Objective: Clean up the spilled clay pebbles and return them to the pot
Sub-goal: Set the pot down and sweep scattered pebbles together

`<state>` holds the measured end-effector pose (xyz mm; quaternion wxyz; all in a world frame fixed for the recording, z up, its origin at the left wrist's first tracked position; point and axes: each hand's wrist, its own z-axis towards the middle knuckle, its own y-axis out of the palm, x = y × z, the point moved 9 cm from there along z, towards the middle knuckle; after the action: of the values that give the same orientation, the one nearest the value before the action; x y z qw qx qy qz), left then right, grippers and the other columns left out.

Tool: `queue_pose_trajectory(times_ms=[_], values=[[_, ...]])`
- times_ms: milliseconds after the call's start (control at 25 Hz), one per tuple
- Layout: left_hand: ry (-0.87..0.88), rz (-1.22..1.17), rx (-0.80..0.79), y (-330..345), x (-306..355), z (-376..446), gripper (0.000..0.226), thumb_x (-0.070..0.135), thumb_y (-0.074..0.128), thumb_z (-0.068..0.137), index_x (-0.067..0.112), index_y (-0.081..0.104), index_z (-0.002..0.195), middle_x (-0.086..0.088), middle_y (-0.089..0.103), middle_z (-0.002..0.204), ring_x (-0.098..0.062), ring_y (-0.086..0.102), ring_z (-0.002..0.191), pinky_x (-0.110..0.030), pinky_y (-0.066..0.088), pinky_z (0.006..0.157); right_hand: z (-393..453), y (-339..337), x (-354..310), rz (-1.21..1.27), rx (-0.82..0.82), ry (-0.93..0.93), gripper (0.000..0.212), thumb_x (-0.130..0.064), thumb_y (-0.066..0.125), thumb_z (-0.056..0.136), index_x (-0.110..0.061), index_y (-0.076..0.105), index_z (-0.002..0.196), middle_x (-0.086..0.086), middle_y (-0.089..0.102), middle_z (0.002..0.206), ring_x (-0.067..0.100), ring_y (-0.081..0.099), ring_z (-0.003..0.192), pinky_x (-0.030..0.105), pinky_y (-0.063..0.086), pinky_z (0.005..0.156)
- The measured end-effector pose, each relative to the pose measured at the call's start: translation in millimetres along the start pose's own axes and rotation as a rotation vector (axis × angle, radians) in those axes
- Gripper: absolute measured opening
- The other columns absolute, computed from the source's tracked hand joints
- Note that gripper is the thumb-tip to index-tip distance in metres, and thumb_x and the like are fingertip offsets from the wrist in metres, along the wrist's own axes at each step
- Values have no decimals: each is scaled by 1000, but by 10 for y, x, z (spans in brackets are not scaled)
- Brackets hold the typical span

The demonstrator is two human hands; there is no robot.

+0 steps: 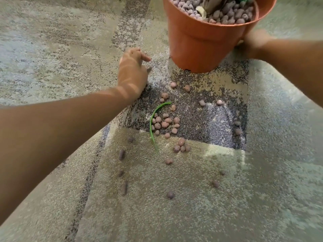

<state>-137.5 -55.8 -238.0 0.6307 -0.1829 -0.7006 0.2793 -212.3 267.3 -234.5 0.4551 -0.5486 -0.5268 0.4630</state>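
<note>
My left hand hovers with fingers loosely curled and empty, right hand's grip unclear beside the pot; the pebbles could scatter across the carpet if swept carelessly.

Dim, patchy daylight; soft overall.
Sunlit bands across the left hand, right hand motion-blurred, wide-angle bending at edges.

Below you lies a speckled carpet in patches of beige, pale green and grey-blue, with one darker grey-black rectangular patch near the middle. On it rests a narrow green leaf — curved like a sickle, its upper end on the dark patch, its lower tip reaching onto the beige — lying flat and loose.
</note>
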Motion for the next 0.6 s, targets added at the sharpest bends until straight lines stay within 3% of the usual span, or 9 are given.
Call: queue_pose_trajectory(times_ms=[80, 160, 280, 400, 480, 560, 600], values=[[-20, -41, -5, 17, -33, -14, 25, -4, 51, 85, 16, 62, 93, 12, 36, 123, 33, 39, 74, 7, 34, 57, -14, -155, 94, 87, 48, 67, 34, 1, 61, 84, 1, 60, 118, 20, 59, 124, 36, 56, 109, 39, 43, 96], [-40, -64, -7, 14, -24, -54, 25, -3, 51, 86, 13, 61, 101, 15, 35, 116, 40, 32, 66, 8, 31, 52, -103, -165, 153, 136, 22, 115, 35, -3, 67, 81, -2, 63, 116, 15, 62, 122, 32, 59, 107, 35, 44, 96], [-55, -41, 42, -65, -11, -71, 25, 0, 50, 87, 20, 62, 99, 15, 38, 123, 15, 50, 88, 1, 42, 64, -315, -173, 231, 222, 26, 198, 32, -14, 73, 77, -5, 69, 108, 12, 68, 112, 25, 63, 93, 29, 47, 85], [-9, 11, 55, -192, -8, -227, 27, 1, 48, 87, 22, 62, 95, 11, 38, 132, 8, 47, 102, -4, 46, 69, -659, -76, 248, 349, 20, 228, 30, -17, 75, 75, -4, 70, 101, 12, 71, 101, 16, 60, 76, 21, 45, 74], [30, 44, 29, -211, -70, -343, 32, 3, 45, 88, 22, 59, 109, 3, 44, 134, -2, 55, 85, -6, 46, 58, -949, -10, 138, 425, -28, 201, 25, -16, 74, 74, -4, 71, 97, 10, 71, 91, 11, 60, 65, 18, 48, 61], [-84, 43, 15, -207, -273, -506, 41, 8, 42, 91, 29, 47, 126, 3, 52, 127, -2, 47, 51, -6, 34, 35, -1280, 124, -99, 500, -158, 109, 17, -16, 73, 75, -8, 71, 89, 2, 70, 76, 0, 59, 48, 8, 43, 42], [-125, 51, 7, -192, -350, -612, 44, 11, 41, 92, 33, 41, 130, 5, 54, 125, 0, 42, 44, -6, 29, 30, -1472, 199, -269, 525, -231, 30, 13, -15, 72, 75, -10, 71, 87, -4, 68, 69, -3, 58, 42, 5, 40, 37]])
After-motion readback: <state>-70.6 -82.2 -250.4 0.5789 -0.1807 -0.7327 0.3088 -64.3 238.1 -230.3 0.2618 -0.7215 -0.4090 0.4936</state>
